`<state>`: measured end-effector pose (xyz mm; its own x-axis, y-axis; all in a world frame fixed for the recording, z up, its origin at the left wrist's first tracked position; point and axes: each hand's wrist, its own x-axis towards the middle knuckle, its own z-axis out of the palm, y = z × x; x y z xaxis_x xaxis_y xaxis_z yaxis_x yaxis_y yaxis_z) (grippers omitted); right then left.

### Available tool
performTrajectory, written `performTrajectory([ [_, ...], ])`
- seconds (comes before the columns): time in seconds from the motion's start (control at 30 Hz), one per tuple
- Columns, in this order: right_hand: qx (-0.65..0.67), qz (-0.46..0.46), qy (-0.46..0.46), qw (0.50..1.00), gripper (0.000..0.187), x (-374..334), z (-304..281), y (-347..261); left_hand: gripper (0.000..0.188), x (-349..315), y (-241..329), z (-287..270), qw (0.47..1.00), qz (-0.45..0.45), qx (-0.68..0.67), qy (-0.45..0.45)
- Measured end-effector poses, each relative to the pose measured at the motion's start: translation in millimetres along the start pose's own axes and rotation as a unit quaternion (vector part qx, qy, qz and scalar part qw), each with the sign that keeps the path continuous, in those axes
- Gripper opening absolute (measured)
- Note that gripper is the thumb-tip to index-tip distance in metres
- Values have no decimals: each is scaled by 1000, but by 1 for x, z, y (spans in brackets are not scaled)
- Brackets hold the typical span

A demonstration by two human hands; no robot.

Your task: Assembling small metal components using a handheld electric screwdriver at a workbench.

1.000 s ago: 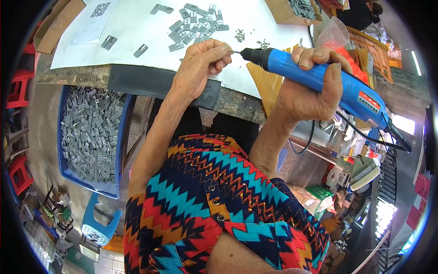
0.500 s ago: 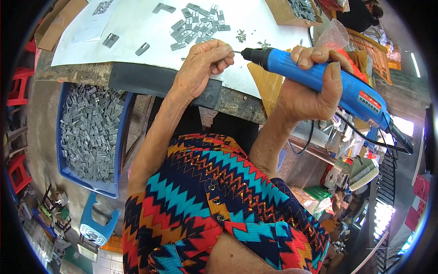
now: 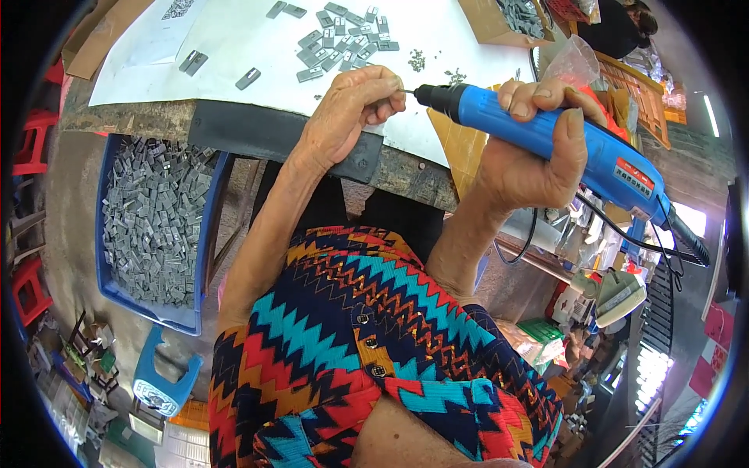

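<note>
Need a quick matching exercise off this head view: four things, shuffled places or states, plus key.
Things
1. Electric screwdriver
2. Left hand
3. Blue bin
4. Loose cluster of grey pieces

Places or states
A. Low on the person's left, filled with grey parts
B. Spread over the white tabletop
C. Gripped in the right hand
D. Fingers bunched at a tool's tip

Pairs: 1-C, 2-D, 3-A, 4-B

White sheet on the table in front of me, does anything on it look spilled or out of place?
Possibly the tiny bits to the right of the grey pieces: they lie loose in ragged little clumps, like a spill. They're too small to tell parts from scrap. Nothing else there stands out.
</note>
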<state>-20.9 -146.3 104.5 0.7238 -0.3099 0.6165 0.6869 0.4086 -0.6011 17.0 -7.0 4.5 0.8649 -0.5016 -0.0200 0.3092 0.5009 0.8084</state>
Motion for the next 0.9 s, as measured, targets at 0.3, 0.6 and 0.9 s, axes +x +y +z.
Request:
performTrajectory([
  [0.3,10,2,-11,1000,26,-2,0,-2,20,-2,1,2,1000,11,17,-9],
  [0.6,0,-8,6,1000,27,-3,2,-3,25,-4,0,1,1000,20,13,-5],
  [0.9,13,2,13,1000,26,-4,-3,-6,23,-23,9,11,973,71,201,87],
])
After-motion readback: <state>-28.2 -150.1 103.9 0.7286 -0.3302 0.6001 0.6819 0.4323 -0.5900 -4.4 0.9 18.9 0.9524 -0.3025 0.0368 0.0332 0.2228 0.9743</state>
